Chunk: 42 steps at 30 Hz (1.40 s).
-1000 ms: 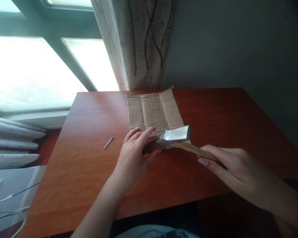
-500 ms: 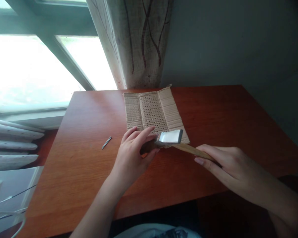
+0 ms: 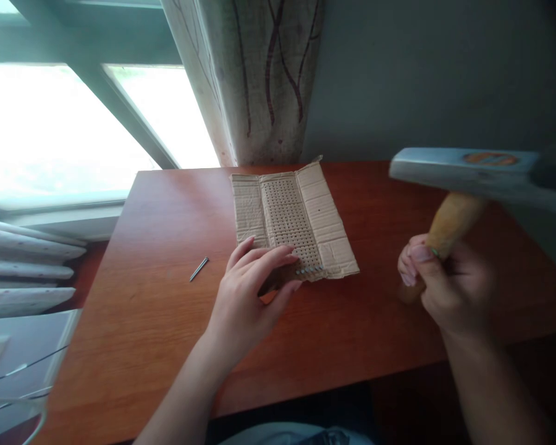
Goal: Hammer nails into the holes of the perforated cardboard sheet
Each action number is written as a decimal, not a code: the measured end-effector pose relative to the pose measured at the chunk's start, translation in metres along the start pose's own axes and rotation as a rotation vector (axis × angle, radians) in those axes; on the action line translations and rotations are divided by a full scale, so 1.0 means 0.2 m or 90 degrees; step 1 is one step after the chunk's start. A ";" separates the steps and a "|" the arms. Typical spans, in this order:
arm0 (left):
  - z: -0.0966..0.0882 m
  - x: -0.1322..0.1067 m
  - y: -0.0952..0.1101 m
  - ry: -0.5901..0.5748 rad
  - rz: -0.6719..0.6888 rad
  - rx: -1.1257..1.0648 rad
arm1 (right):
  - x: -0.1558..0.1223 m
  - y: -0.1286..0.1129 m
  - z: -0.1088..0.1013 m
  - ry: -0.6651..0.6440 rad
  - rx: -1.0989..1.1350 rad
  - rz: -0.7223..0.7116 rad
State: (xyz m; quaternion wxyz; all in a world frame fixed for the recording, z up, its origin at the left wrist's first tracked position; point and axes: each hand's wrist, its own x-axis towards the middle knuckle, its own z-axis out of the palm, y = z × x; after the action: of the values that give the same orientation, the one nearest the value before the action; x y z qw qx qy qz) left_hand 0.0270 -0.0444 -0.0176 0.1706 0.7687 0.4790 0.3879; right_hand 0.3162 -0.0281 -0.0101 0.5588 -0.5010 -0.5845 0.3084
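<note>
A flattened piece of cardboard point(image 3: 291, 217) with rows of small holes lies on the red-brown table point(image 3: 167, 309). A short row of nail heads point(image 3: 309, 270) shows at its near edge. My left hand point(image 3: 252, 290) rests on the cardboard's near left corner, its fingers stretched out and pressing down. My right hand point(image 3: 445, 281) is closed round the wooden handle of a hammer point(image 3: 463, 179), which is raised at the right with its metal head high above the table.
A single loose nail point(image 3: 199, 268) lies on the table to the left of my left hand. A patterned curtain point(image 3: 254, 80) and a bright window point(image 3: 65, 123) stand behind the table. White padded things point(image 3: 23, 272) lie at the left edge.
The hammer head rested on the cardboard's near edge before. My right hand has now swung the hammer up and to the right. My left hand has stayed put.
</note>
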 end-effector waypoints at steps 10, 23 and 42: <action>-0.02 -0.04 -0.02 0.233 -0.071 -0.076 | 0.07 0.08 0.15 0.135 0.174 -0.086; -0.28 -0.12 -0.24 0.251 -0.279 0.242 | 0.01 0.09 0.11 0.072 0.230 -0.035; -0.25 -0.19 -0.29 -0.152 -0.328 0.590 | -0.02 0.09 0.15 0.144 0.235 -0.071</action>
State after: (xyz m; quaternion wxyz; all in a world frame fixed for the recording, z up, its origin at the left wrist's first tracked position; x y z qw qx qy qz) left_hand -0.0557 -0.0546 -0.0395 -0.0431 0.6599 0.7501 -0.0081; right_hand 0.2912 -0.0205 -0.0346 0.7194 -0.3885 -0.4784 0.3205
